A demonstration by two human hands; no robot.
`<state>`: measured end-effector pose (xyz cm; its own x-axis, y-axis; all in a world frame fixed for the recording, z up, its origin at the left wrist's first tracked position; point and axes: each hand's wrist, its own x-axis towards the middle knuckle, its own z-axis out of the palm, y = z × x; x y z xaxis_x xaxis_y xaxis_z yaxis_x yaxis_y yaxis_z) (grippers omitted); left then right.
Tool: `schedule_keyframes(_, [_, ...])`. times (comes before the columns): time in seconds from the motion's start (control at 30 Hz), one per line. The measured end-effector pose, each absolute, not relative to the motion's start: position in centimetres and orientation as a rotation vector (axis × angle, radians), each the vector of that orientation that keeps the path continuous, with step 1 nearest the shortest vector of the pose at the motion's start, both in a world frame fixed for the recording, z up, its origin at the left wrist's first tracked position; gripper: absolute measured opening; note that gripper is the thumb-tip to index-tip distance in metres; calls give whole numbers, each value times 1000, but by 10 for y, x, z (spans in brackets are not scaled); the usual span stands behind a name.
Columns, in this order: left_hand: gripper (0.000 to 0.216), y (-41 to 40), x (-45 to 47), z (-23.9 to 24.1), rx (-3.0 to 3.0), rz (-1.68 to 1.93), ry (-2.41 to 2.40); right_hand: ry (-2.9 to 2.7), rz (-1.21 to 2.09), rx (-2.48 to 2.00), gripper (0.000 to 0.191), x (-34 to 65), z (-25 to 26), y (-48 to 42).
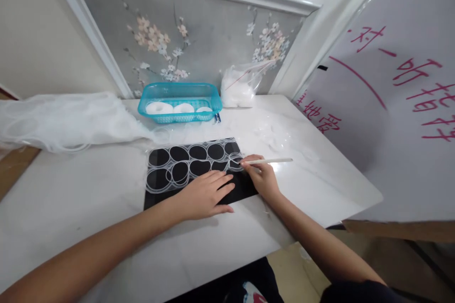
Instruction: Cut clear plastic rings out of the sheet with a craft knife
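A black mat [241, 188] lies on the white table [88, 199], covered with sheer white fabric bearing ring outlines [188, 161]. My left hand [206, 194] rests flat on the mat's lower part, fingers stretched out, pressing the fabric down. My right hand [261, 175] pinches a thin white stick [270, 161] like a pen. The stick's tip touches the fabric at the mat's right end.
A teal plastic basket [179, 89] with white rings inside stands behind the mat. A clear bag of white material [240, 86] leans against the flowered wall panel. Bunched sheer fabric [60, 120] trails off the table's left. A white board with red writing [391, 94] stands at the right.
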<state>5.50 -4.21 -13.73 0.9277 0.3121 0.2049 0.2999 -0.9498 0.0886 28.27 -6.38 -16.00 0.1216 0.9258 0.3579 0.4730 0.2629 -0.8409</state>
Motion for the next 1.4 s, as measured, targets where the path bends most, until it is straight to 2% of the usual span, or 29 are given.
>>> schedule_keyframes(0.17, [69, -31, 72, -154, 3041, 295, 565, -1554, 660, -1335, 20, 284, -156, -56])
schedule_keyframes(0.5, [69, -28, 73, -153, 2971, 248, 635, -1587, 624, -1383, 19, 283, -160, -56])
schedule_keyframes(0.73, [69, -26, 75, -153, 2940, 188, 629, -1748, 407, -1408, 21, 285, -168, -59])
schedule_keyframes(1.0, [80, -27, 77, -152, 2772, 252, 681, -1973, 84, -1454, 27, 284, -177, -66])
schedule_keyframes(1.2, [81, -23, 78, -148, 2680, 311, 699, -2057, 8, -1428, 27, 290, -176, -53])
schedule_keyframes(1.3, [80, -23, 77, -145, 2653, 292, 710, -1947, -59, -1435, 24, 311, -160, -26])
schedule_keyframes(1.4, [82, -26, 73, -144, 2632, 275, 729, -1432, -185, -1449, 24, 338, -123, 14])
